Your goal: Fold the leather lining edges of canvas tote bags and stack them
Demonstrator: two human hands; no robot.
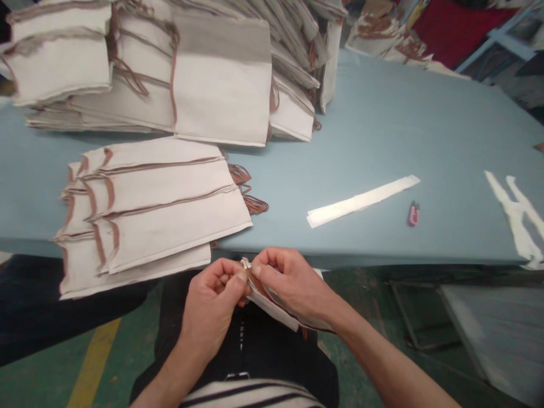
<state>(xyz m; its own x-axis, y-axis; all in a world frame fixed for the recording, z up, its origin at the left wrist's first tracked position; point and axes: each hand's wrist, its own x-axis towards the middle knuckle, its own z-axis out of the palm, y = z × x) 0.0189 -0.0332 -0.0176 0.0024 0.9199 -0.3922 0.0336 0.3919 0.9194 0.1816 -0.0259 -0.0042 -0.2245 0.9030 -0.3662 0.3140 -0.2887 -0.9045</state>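
Note:
Over my lap, just below the table's front edge, I hold a cream cloth bag (pixel 278 310) with brown trim. My left hand (pixel 215 300) pinches one end of it between thumb and fingers. Close beside it, my right hand (pixel 293 280) grips the same edge, its thumb on top and fingers curled. Part of the bag is hidden behind my right hand and forearm. To the left, a layered stack of cream cloth bags (pixel 170 209) with brown edging lies on the table, brown cords (pixel 255 204) sticking out at its right end.
Larger piles of similar bags (pixel 223 79) fill the back left of the blue-grey table (pixel 361 136). On the right lie a white strip (pixel 363 201), small pink thread snips (pixel 413 214) and white scraps (pixel 516 215). A dark-clothed leg (pixel 72 306) shows at the left.

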